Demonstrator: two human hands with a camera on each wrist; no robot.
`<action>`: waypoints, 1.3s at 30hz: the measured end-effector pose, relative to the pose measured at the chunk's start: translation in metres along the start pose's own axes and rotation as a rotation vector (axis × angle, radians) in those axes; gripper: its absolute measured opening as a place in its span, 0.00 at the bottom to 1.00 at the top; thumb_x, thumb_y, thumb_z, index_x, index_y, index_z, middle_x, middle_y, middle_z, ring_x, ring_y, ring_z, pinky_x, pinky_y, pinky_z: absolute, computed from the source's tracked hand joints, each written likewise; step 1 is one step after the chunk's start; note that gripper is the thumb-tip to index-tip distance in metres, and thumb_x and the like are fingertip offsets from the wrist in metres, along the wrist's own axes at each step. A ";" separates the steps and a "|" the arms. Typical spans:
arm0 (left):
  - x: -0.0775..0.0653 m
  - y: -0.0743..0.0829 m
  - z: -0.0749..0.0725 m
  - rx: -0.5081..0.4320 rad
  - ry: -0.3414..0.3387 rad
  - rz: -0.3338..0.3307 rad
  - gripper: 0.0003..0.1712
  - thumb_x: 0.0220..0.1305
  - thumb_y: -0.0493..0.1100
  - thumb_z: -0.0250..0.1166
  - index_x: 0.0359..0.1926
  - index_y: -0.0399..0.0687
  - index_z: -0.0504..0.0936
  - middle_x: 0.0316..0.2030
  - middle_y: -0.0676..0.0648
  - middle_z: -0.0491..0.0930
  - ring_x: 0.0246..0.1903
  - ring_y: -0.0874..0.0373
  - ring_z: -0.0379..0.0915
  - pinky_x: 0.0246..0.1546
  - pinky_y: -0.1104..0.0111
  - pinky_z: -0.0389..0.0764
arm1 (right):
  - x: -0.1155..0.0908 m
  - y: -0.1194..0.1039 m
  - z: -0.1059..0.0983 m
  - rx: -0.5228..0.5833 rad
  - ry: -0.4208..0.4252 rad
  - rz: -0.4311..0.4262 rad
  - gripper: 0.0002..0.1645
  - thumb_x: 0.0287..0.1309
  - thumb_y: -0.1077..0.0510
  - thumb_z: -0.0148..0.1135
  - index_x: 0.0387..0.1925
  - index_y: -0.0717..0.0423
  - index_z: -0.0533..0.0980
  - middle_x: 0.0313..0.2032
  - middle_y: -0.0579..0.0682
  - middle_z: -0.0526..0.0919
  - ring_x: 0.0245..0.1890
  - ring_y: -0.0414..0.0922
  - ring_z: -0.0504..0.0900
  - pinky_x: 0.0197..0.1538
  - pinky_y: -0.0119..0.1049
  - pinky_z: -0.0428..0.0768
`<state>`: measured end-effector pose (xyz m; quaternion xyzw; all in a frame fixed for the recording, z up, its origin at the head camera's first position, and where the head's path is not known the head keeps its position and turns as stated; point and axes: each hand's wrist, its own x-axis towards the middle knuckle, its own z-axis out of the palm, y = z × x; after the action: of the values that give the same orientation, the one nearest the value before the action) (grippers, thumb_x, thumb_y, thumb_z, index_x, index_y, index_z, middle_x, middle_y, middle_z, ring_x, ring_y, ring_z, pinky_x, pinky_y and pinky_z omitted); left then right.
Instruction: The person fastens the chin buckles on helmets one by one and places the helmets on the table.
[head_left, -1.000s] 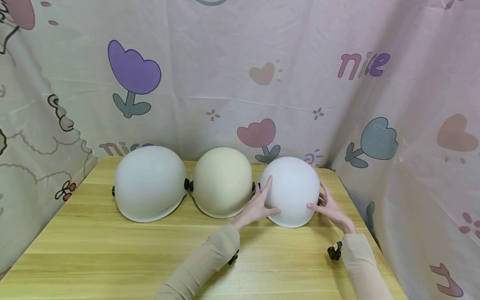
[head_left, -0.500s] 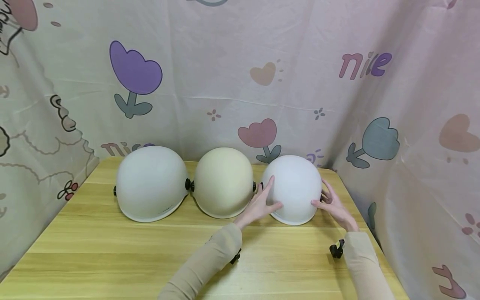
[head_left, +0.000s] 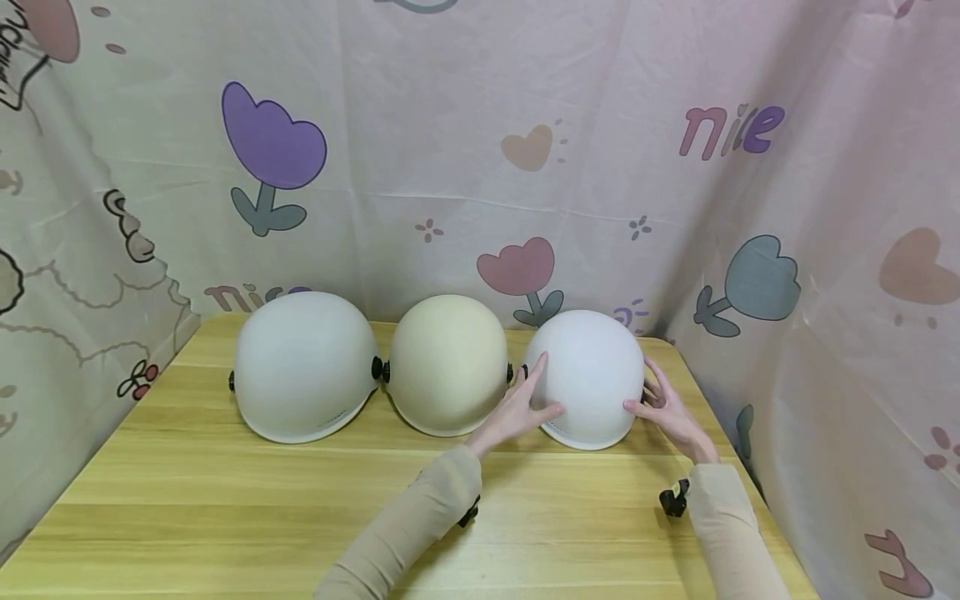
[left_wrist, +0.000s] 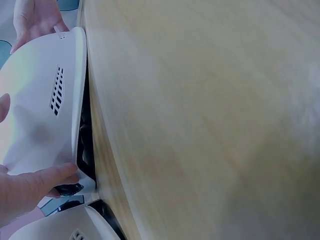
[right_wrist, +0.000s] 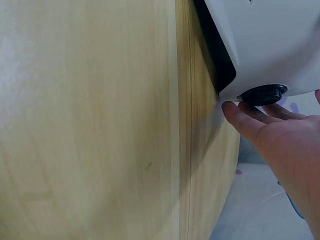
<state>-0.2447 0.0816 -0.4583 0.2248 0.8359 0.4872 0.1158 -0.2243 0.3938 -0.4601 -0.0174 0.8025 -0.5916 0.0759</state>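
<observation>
In the head view a white helmet (head_left: 588, 379) stands dome up at the right end of a row, held between both hands. My left hand (head_left: 512, 419) grips its left side, thumb on the front of the shell. On the opposite side my right hand (head_left: 671, 421) has its thumb on the shell and its fingers by the side knob. The left wrist view shows a slotted vent (left_wrist: 57, 91) in the shell and fingertips near its lower rim. A black round knob (right_wrist: 264, 94) touches the right fingers in the right wrist view.
Beside the left hand stands a cream helmet (head_left: 448, 367), and left of it a grey-white helmet (head_left: 303, 367), their black side knobs nearly meeting. All rest along the back of a wooden table (head_left: 247, 517). A patterned cloth (head_left: 420, 125) hangs behind and at both sides.
The white helmet has shifted slightly back and to the right with both hands on it, then stayed put over the last half second. The other two helmets stay in place.
</observation>
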 end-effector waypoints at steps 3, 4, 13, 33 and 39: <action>-0.001 0.001 -0.001 0.004 -0.002 -0.007 0.53 0.68 0.58 0.64 0.81 0.66 0.40 0.76 0.23 0.38 0.74 0.21 0.42 0.68 0.29 0.57 | 0.001 0.001 0.000 0.001 -0.003 -0.005 0.62 0.66 0.62 0.63 0.80 0.36 0.29 0.79 0.70 0.33 0.77 0.74 0.36 0.72 0.76 0.44; -0.001 0.001 -0.002 0.004 -0.003 -0.009 0.52 0.68 0.58 0.64 0.81 0.67 0.40 0.76 0.23 0.38 0.74 0.21 0.42 0.68 0.29 0.57 | 0.001 0.001 0.000 0.000 -0.004 -0.006 0.62 0.66 0.61 0.63 0.80 0.36 0.30 0.79 0.70 0.33 0.77 0.74 0.36 0.72 0.76 0.44; 0.000 -0.002 -0.002 0.012 -0.003 0.001 0.54 0.68 0.57 0.65 0.81 0.65 0.38 0.76 0.22 0.38 0.74 0.21 0.43 0.67 0.29 0.59 | 0.004 0.005 0.001 0.000 -0.012 -0.009 0.61 0.66 0.61 0.63 0.80 0.34 0.31 0.79 0.69 0.33 0.77 0.74 0.36 0.72 0.76 0.45; -0.023 -0.006 -0.031 -0.054 -0.027 0.106 0.54 0.66 0.56 0.67 0.81 0.62 0.43 0.80 0.38 0.48 0.72 0.33 0.60 0.65 0.43 0.73 | 0.000 -0.003 0.000 -0.011 0.093 -0.023 0.52 0.74 0.54 0.53 0.80 0.44 0.28 0.79 0.67 0.28 0.78 0.72 0.33 0.75 0.71 0.41; -0.045 -0.009 -0.058 -0.174 -0.027 0.177 0.50 0.68 0.49 0.67 0.81 0.57 0.47 0.80 0.40 0.46 0.70 0.30 0.63 0.68 0.47 0.71 | -0.002 -0.007 0.005 -0.087 0.207 -0.020 0.48 0.76 0.44 0.49 0.81 0.44 0.33 0.80 0.65 0.32 0.79 0.70 0.36 0.77 0.69 0.44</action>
<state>-0.2312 0.0117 -0.4381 0.2935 0.7656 0.5632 0.1029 -0.2221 0.3873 -0.4551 0.0328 0.8308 -0.5555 -0.0141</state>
